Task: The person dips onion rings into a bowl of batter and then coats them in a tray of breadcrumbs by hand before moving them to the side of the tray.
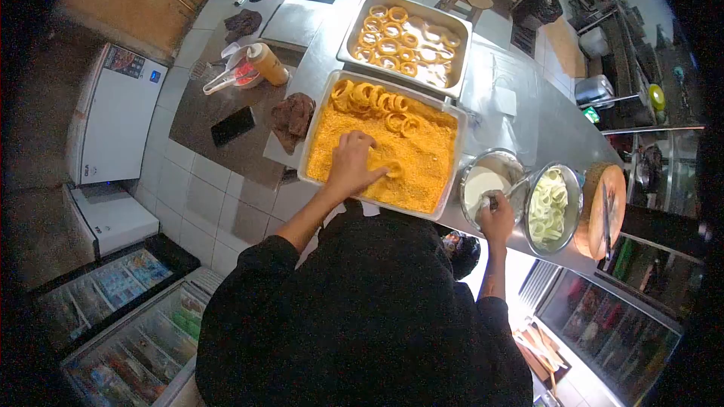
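Note:
My left hand [353, 163] presses down into the orange breadcrumbs of a steel tray [313, 143], fingers curled over a crumb-coated onion ring [388, 168]. Several coated rings [373, 98] lie along the tray's far end. My right hand [495, 215] grips a utensil [513, 188] at the rim of a steel bowl of white batter [483, 181]. Beside it stands a bowl of raw onion rings [548, 206].
A second steel tray [354, 34] farther away holds several breaded rings. A round wooden board with a knife [603, 207] lies at the right. A squeeze bottle [268, 64], a phone [232, 126], cloths and scissors lie on a lower counter to the left. Freezers stand below left.

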Demonstrator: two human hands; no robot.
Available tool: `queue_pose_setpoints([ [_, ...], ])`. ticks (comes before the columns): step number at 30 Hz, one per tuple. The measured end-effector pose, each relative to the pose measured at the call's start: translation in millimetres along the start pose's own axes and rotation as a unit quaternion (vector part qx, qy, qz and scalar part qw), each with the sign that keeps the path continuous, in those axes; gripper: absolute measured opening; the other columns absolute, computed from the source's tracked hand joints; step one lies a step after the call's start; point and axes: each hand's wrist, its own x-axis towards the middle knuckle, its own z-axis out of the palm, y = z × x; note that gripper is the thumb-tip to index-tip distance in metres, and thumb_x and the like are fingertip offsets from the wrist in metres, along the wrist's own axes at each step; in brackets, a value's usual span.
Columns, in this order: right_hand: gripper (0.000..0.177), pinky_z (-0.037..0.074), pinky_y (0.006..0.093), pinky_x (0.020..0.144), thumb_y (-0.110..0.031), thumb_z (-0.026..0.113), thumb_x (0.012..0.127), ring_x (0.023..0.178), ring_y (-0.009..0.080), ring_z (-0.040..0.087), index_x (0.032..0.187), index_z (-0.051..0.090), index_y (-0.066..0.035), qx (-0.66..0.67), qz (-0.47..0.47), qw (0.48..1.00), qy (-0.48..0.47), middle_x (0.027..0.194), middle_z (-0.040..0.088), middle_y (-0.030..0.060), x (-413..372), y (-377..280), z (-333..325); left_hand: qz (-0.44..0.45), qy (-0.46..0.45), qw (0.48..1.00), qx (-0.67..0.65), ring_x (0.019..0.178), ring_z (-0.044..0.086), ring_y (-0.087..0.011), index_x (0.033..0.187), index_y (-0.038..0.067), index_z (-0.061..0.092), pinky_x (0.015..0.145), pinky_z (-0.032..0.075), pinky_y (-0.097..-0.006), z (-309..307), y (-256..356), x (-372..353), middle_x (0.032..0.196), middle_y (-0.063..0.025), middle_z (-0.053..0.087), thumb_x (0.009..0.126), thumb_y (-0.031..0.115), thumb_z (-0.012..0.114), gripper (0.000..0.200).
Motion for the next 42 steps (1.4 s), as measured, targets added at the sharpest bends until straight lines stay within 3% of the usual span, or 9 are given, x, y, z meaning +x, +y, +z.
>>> queue_pose_setpoints([
  [2,0.021,0.057,0.0383,0.077,-0.010,0.068,0.086,0.081,0.0247,0.074,0.106,0.075,-0.010,0.010,-0.002,1.000,0.008,0.090,0.077,0.0099,0.0,-1.1,-0.9,-0.081,-0.015,0.980,0.182,0.126,0.051,-0.0407,0.127,0.000,0.060,0.102,0.049,-0.0548,-15.3,17.6,-2.3,0.128,-0.0181,0.057,0.071,0.036,0.094,0.074],
  [6,0.020,0.057,0.0391,0.078,-0.011,0.069,0.087,0.081,0.0250,0.074,0.106,0.075,-0.011,0.024,-0.001,0.999,0.022,0.090,0.076,0.0106,-0.9,-1.5,2.3,-0.099,-0.095,0.967,0.213,0.119,0.055,-0.0421,0.135,0.000,0.052,0.096,0.053,-0.0525,-7.7,6.4,-13.8,0.127,-0.0208,0.057,0.076,0.031,0.091,0.077],
  [15,0.028,0.055,0.0384,0.081,-0.012,0.063,0.083,0.086,0.0261,0.073,0.108,0.075,-0.012,-0.012,0.030,0.999,0.003,0.096,0.076,0.0114,-0.5,-16.9,-4.9,-0.119,-0.083,0.974,-0.175,0.122,0.059,-0.0441,0.106,0.004,0.073,0.099,0.054,-0.0492,6.6,22.2,-1.1,0.140,-0.0196,0.059,0.080,0.026,0.085,0.035],
  [17,0.028,0.055,0.0373,0.080,-0.012,0.064,0.082,0.084,0.0242,0.072,0.108,0.075,-0.012,0.005,0.048,0.999,-0.007,0.093,0.075,0.0102,0.1,-12.1,-3.5,-0.008,-0.041,0.995,0.090,0.136,0.049,-0.0414,0.106,0.002,0.074,0.101,0.049,-0.0540,8.6,34.2,-9.4,0.149,-0.0209,0.053,0.081,0.024,0.085,0.036],
  [24,0.029,0.055,0.0364,0.078,-0.012,0.064,0.081,0.081,0.0226,0.070,0.108,0.075,-0.014,0.019,0.011,1.000,0.010,0.089,0.072,0.0082,-1.8,-9.1,-2.5,0.023,-0.026,0.982,0.183,0.140,0.043,-0.0389,0.098,0.003,0.078,0.105,0.045,-0.0554,30.6,32.4,-20.1,0.143,-0.0211,0.054,0.077,0.029,0.088,0.035],
  [33,0.031,0.055,0.0407,0.078,-0.010,0.065,0.080,0.087,0.0306,0.073,0.109,0.074,-0.016,0.007,0.053,0.999,-0.005,0.096,0.075,0.0105,-0.7,-5.8,-1.2,-0.091,-0.091,0.983,-0.134,0.124,0.056,-0.0368,0.089,0.006,0.071,0.104,0.047,-0.0470,13.4,-16.1,33.6,0.121,-0.0170,0.064,0.078,0.034,0.092,0.037],
  [36,0.029,0.055,0.0415,0.078,-0.010,0.064,0.081,0.086,0.0318,0.072,0.107,0.074,-0.015,0.021,0.045,0.999,0.002,0.095,0.075,0.0107,-0.6,0.8,-0.2,-0.023,-0.013,0.989,-0.142,0.121,0.055,-0.0379,0.090,0.005,0.074,0.105,0.046,-0.0500,11.1,-29.4,57.9,0.123,-0.0183,0.060,0.080,0.036,0.089,0.036],
  [39,0.031,0.057,0.0410,0.078,-0.007,0.066,0.080,0.080,0.0280,0.073,0.110,0.075,-0.012,0.007,0.039,0.999,0.011,0.089,0.075,0.0112,-0.6,2.1,-2.6,0.013,0.064,0.997,0.028,0.123,0.052,-0.0392,0.092,0.005,0.075,0.104,0.045,-0.0522,-21.4,3.9,83.8,0.122,-0.0178,0.059,0.081,0.035,0.088,0.034],
  [42,0.034,0.057,0.0467,0.083,-0.008,0.068,0.082,0.091,0.0367,0.074,0.115,0.071,-0.012,0.029,0.019,0.999,-0.019,0.100,0.076,0.0165,2.3,2.1,-5.5,0.009,0.108,0.990,0.091,0.127,0.048,-0.0400,0.094,0.004,0.075,0.106,0.042,-0.0541,-28.3,11.7,107.7,0.127,-0.0183,0.057,0.083,0.033,0.086,0.033],
])
